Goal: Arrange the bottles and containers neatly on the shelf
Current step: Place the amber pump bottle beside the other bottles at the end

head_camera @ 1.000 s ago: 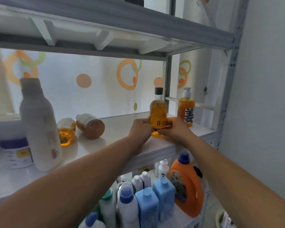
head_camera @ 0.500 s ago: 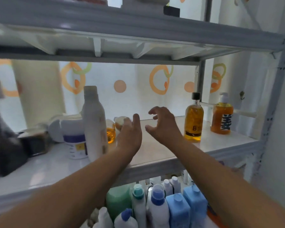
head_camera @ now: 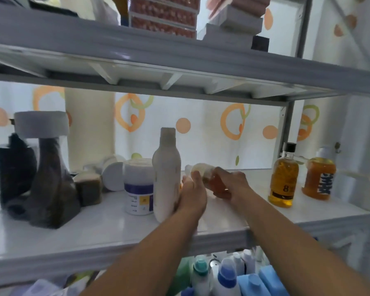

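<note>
On the white middle shelf [head_camera: 115, 227] my right hand [head_camera: 233, 186] is closed around a small brown bottle [head_camera: 212, 178] that lies tilted on its side, pale cap end to the left. My left hand [head_camera: 192, 195] sits just left of it, against the tall white bottle [head_camera: 167, 174]. A sliver of orange shows between that hand and the white bottle, and its fingers are hidden. Upright at the shelf's right end stand an amber bottle with a black cap [head_camera: 283, 180] and an orange pump bottle [head_camera: 318, 178].
A white jar with a purple label [head_camera: 138, 186] stands left of the white bottle. Further left are a round white lid [head_camera: 113, 176], a dark bagged item [head_camera: 51, 184] and a black container [head_camera: 13, 171]. Boxes [head_camera: 162, 16] fill the top shelf; blue-capped bottles [head_camera: 224, 276] crowd the lower one.
Both hands let go of the amber black-capped bottle, left standing at the right, and moved left. My right hand has now taken hold of the small brown bottle.
</note>
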